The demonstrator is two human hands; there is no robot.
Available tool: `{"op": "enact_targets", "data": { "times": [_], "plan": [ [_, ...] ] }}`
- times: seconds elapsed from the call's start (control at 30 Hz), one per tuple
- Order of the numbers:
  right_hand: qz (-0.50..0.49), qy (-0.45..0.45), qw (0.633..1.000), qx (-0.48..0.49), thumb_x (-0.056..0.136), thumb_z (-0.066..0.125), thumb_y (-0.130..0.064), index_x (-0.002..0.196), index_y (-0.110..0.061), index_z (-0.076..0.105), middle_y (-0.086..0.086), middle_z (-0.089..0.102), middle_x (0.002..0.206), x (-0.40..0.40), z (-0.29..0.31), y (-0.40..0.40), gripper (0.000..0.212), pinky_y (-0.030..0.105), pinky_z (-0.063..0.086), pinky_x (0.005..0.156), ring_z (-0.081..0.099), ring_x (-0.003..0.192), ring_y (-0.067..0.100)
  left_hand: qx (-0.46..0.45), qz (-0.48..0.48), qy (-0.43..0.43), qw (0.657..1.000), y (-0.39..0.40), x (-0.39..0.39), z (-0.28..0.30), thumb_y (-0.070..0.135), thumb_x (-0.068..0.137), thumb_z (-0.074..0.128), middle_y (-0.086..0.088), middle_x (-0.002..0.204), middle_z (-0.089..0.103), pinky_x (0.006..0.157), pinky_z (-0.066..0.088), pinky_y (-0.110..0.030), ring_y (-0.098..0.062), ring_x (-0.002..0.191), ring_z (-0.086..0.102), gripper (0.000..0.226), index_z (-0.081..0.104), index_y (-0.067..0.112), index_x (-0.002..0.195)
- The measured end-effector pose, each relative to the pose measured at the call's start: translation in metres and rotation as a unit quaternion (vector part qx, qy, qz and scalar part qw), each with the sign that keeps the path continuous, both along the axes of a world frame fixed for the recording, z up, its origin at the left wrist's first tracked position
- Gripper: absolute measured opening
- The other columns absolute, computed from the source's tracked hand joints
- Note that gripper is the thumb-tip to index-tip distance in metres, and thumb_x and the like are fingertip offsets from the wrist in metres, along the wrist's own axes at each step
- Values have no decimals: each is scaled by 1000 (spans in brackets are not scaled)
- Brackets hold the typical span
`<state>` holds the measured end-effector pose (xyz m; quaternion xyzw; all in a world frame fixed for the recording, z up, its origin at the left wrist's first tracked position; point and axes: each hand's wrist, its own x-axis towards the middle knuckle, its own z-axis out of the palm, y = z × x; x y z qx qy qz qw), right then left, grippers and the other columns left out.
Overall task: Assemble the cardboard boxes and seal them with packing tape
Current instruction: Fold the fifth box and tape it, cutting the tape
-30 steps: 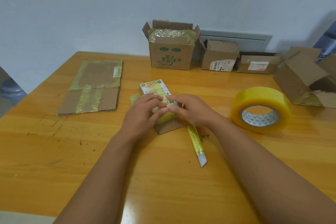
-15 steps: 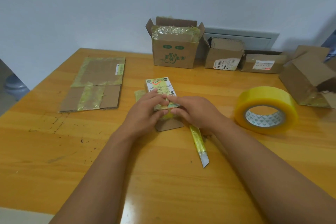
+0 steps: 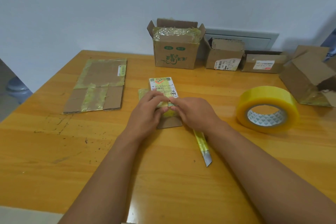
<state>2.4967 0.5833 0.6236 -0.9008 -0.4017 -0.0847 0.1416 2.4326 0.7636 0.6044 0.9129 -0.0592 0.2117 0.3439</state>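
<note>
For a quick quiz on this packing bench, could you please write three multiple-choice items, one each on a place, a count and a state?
1. Where is the tape roll?
A. To the right of both hands
B. On the flattened cardboard
C. Inside an open box

2. How many boxes stand along the wall, left of the tilted box at the right edge?
A. One
B. Three
C. Six

3. What are the hands doing?
A. Both lie idle, apart
B. Both work on the small labelled box
C. One lifts the knife

Answers:
1. A, it lies on the table right of the right hand.
2. B, three stand in a row.
3. B, left hand and right hand meet on it.
</note>
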Motion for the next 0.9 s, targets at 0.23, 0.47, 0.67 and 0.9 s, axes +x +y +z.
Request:
{"op": "enact_targets", "data": {
  "times": [0.23, 0.47, 0.67, 0.9],
  "plan": [
    [-34, -44, 992, -111, 106, 30, -39, 148, -27, 34, 4, 64, 118, -5, 0, 2, 44, 34, 39, 62, 63, 97, 32, -10, 21, 11, 1000, 1, 2, 0, 15, 89, 72, 2, 134, 61, 106, 37, -30, -14, 139, 40, 18, 69, 13, 107],
    [-59, -57, 992, -96, 106, 38, -30, 145, -18, 40, 7, 67, 110, -13, 2, 6, 41, 35, 30, 59, 63, 89, 36, -2, 22, 22, 1000, 0, 6, -5, 19, 94, 65, 4, 142, 56, 108, 37, -33, -12, 144, 33, 28, 63, 18, 122],
    [-79, -53, 989, -111, 107, 35, -28, 141, -18, 39, 6, 65, 111, -17, 5, 11, 36, 35, 29, 61, 63, 92, 34, -34, 26, 3, 999, 0, 7, -6, 14, 91, 70, 2, 137, 60, 111, 39, -37, -12, 141, 39, 28, 68, 13, 119],
    [-92, -60, 986, -128, 107, 36, -26, 139, -15, 38, 8, 65, 111, -22, 10, 14, 33, 35, 33, 60, 65, 91, 32, -25, 21, 7, 999, -1, 5, -5, 19, 91, 70, 7, 136, 60, 108, 35, -28, -9, 140, 39, 28, 68, 13, 118]
  ]
}}
